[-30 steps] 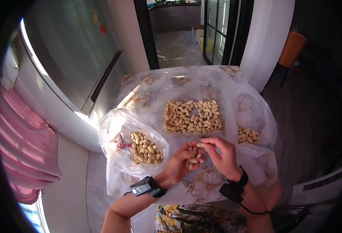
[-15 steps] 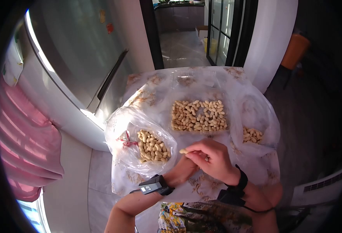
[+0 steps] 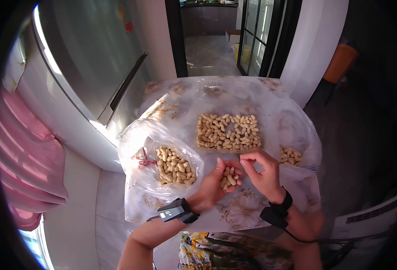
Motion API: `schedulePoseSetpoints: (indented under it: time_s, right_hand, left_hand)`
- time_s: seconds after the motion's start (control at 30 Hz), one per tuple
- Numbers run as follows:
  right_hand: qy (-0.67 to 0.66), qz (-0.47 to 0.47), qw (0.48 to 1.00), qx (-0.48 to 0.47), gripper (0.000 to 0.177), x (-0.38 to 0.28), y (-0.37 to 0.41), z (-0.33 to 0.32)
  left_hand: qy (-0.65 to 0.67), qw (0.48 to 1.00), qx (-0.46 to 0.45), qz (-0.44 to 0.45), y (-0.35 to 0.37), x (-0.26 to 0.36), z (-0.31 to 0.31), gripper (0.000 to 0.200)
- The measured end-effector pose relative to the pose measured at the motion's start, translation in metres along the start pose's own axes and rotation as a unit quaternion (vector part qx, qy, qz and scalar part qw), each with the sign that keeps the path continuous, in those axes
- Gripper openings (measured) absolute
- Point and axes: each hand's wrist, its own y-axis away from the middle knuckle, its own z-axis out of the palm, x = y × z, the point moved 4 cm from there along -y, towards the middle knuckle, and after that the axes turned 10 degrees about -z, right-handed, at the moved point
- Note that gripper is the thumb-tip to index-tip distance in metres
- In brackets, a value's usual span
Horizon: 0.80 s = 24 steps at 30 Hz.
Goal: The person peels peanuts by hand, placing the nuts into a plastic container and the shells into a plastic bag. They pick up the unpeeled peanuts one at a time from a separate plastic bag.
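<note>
My left hand is cupped palm-up over the table's near edge, with a small heap of peanuts lying in it. My right hand hovers just to the right of that palm, fingertips pinched together near the peanuts; whether a nut sits between them I cannot tell. A clear plastic tray of peanuts lies just beyond both hands. A clear plastic bag of peanuts rests to the left of my left hand.
Another clear bag holding a few peanuts lies to the right. The small table carries a floral cloth under plastic. A steel fridge stands close on the left, a pink curtain beside it, an open doorway behind.
My right hand drew back to the right, off my left palm. The left palm and its peanuts show again. The single peanut held out toward the left bag is gone from view.
</note>
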Motion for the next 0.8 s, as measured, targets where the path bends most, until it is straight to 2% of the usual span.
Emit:
schedulePoseSetpoints:
  time_s: [0.13, 0.2, 0.23, 0.33, 0.53, 0.6, 0.63, 0.7, 0.73, 0.8]
  right_hand:
    - [-0.027, 0.013, 0.999, -0.018, 0.016, 0.004, 0.016, 0.001]
    - [-0.003, -0.085, 0.994, -0.067, 0.022, -0.005, 0.012, 0.005]
    - [-0.004, -0.074, 0.993, -0.093, 0.026, -0.003, 0.014, 0.007]
    - [-0.001, -0.037, 0.993, -0.116, 0.025, -0.003, 0.016, 0.01]
    - [-0.009, -0.058, 0.992, -0.112, 0.019, 0.005, 0.022, 0.01]
    - [-0.014, -0.049, 0.993, -0.108, 0.018, 0.004, 0.021, 0.01]
    - [-0.021, -0.043, 0.993, -0.105, 0.017, 0.004, 0.021, 0.01]
    - [-0.025, -0.038, 0.996, -0.081, 0.016, 0.002, 0.019, 0.009]
    - [-0.029, -0.034, 0.997, -0.058, 0.015, 0.001, 0.018, 0.007]
    - [-0.016, -0.034, 0.998, -0.04, 0.016, 0.0, 0.017, 0.003]
  left_hand:
    - [0.003, 1.0, 0.001, 0.022, 0.0, 0.001, -0.001, 0.069]
    - [-0.003, 0.998, 0.033, 0.046, 0.003, 0.005, 0.0, 0.071]
    - [-0.004, 0.998, 0.036, 0.044, 0.004, 0.005, 0.001, 0.071]
    - [-0.001, 0.998, 0.033, 0.055, 0.004, 0.008, 0.006, 0.073]
    - [-0.003, 0.999, 0.007, 0.049, -0.001, 0.003, 0.002, 0.072]
    - [-0.006, 0.998, -0.053, 0.046, -0.001, 0.003, 0.002, 0.07]
    - [-0.006, 0.998, -0.053, 0.044, -0.001, 0.002, 0.004, 0.07]
    - [0.02, 0.999, 0.003, 0.026, 0.003, 0.004, 0.007, 0.059]
    - [0.02, 0.999, 0.002, 0.026, 0.003, 0.004, 0.007, 0.059]
    - [-0.035, 0.999, 0.012, 0.022, 0.006, 0.006, 0.005, 0.04]
